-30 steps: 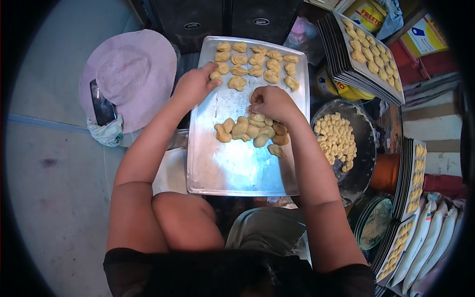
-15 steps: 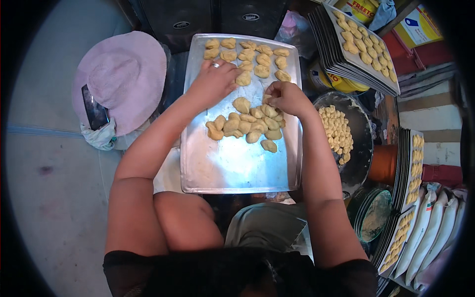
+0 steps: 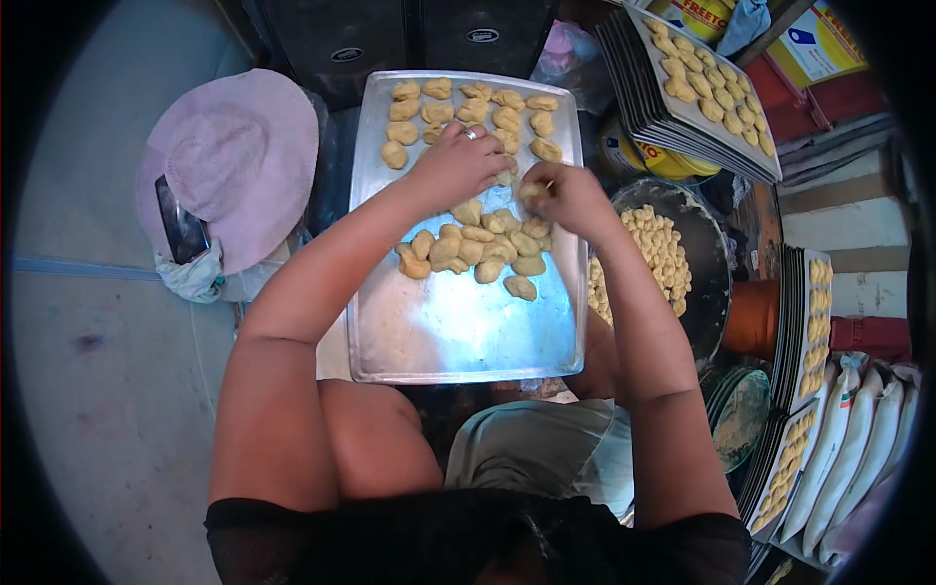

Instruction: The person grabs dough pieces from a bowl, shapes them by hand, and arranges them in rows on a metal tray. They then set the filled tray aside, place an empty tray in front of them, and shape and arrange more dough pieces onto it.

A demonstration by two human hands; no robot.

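On a metal baking tray (image 3: 463,341) lie rows of tan dough pieces (image 3: 438,88) at the far end. A loose heap of similar dough pieces (image 3: 478,249) lies across its middle. My left hand (image 3: 453,171) is over the lower rows, palm down, a ring on one finger. Its curled fingertips close on a dough piece (image 3: 505,177), partly hidden by them. Just right of it, above the heap's right end, my right hand (image 3: 573,200) pinches another dough piece (image 3: 532,193), blurred by motion. My left hand covers some pieces beneath it.
To the right, a dark round basin (image 3: 717,263) holds many small dough lumps. Stacked trays of dough (image 3: 634,93) stand at the far right, with more tray stacks (image 3: 792,322) nearer. A pink hat (image 3: 278,175) and a phone (image 3: 182,219) lie at left. Black speakers (image 3: 341,54) stand behind the tray.
My left hand has moved right along the rows, uncovering a dough piece at the left end. My right hand has shifted slightly, still pinching dough. The whole view has shifted a little.
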